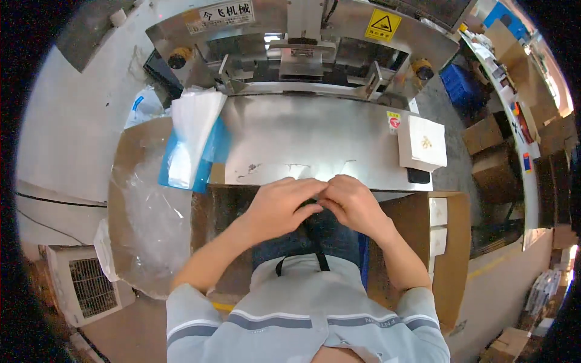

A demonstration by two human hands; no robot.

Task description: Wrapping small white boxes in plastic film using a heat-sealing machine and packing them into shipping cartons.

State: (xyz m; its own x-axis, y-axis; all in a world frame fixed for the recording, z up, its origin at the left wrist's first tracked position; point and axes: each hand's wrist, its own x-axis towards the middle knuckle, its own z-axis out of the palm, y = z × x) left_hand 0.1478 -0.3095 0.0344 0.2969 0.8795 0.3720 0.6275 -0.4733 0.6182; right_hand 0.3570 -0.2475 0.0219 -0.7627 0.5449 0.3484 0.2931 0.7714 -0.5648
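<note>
My left hand [275,204] and my right hand [356,202] meet in front of me, just off the front edge of a steel worktop [290,136]. The fingertips of both are pressed together in a pinch, the left thumb pointing toward the right hand. Whatever lies between them, if anything, is hidden by the fingers. On the worktop's right end sits a white stack of napkins [423,145] with a small gold print, above a black flat item [419,176]. At its left end a blue package [215,142] holds white plastic sleeves [192,136].
A steel machine [302,51] with a warning label spans the worktop's back. At my left stands a cardboard box [119,199] with clear plastic film [158,218]; at my right, another carton [452,260] holds white packs [437,227]. A blue crate [463,88] lies beyond, back right.
</note>
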